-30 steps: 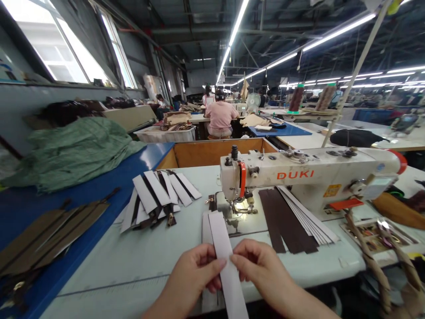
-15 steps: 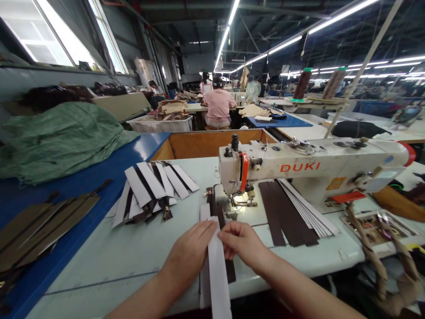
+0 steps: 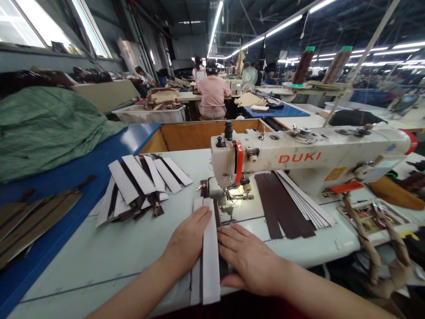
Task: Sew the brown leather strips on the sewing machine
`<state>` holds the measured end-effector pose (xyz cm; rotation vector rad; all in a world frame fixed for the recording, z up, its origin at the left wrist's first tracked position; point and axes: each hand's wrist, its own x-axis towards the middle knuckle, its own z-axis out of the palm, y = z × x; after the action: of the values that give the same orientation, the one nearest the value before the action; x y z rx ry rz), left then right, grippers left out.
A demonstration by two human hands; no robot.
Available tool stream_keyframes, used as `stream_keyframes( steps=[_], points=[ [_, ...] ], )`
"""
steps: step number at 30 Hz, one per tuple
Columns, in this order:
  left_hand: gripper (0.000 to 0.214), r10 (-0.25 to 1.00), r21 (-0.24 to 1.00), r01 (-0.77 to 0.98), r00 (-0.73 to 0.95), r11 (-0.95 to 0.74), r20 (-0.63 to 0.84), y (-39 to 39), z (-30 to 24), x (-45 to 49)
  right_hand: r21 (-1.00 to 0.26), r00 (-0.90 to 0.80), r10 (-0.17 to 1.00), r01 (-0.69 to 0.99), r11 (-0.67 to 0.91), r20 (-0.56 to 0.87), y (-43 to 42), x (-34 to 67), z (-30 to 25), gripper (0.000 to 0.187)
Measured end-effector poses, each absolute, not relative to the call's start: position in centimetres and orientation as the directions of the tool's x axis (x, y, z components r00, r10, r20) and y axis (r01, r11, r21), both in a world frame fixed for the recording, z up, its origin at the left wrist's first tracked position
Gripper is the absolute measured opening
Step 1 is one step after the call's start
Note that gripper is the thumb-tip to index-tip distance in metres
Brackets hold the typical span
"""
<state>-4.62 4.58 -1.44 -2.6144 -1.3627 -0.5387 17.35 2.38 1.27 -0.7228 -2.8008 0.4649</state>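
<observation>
A white strip [image 3: 211, 252] lies lengthwise before me, partly over a second white strip [image 3: 196, 279], with a dark brown zipper strip [image 3: 217, 213] showing at its right edge. My left hand [image 3: 189, 237] rests on the white strips from the left, fingers stretched out flat. From the right, my right hand [image 3: 247, 257] lies flat with fingers extended against the white strip's edge, covering part of the brown strip. A gold zipper pull [image 3: 201, 187] sticks out at the far end. Just beyond is the sewing machine's presser foot [image 3: 237, 193], beside the strips.
White-and-brown zipper pieces [image 3: 133, 181] lie piled at left. Brown strips [image 3: 282, 206] and fanned white strips [image 3: 305, 199] lie under the sewing machine [image 3: 299, 150]. A parts tray [image 3: 375, 219] sits at right. A blue table [image 3: 66, 177] holds green cloth [image 3: 49, 128]; a person [image 3: 214, 93] sits ahead.
The white strip has come down flat and straight alongside the other strips. My right hand has gone from pinching at its edge to lying flat. The camera view has shifted slightly.
</observation>
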Motion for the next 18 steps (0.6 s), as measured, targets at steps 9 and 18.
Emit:
stream_keyframes(
  steps=[9, 18],
  points=[
    [0.045, 0.791, 0.09, 0.822, 0.503, -0.562, 0.348, 5.0, -1.5, -5.1, -0.015, -0.892, 0.307, 0.32, 0.947, 0.332, 4.0, 15.7, 0.9, 0.02],
    [0.049, 0.767, 0.083, 0.802, 0.528, -0.592, 0.365, 4.1, -2.1, -4.8, 0.027, -0.829, 0.441, 0.478, 0.878, 0.345, 3.0, 15.0, 0.5, 0.015]
  ],
)
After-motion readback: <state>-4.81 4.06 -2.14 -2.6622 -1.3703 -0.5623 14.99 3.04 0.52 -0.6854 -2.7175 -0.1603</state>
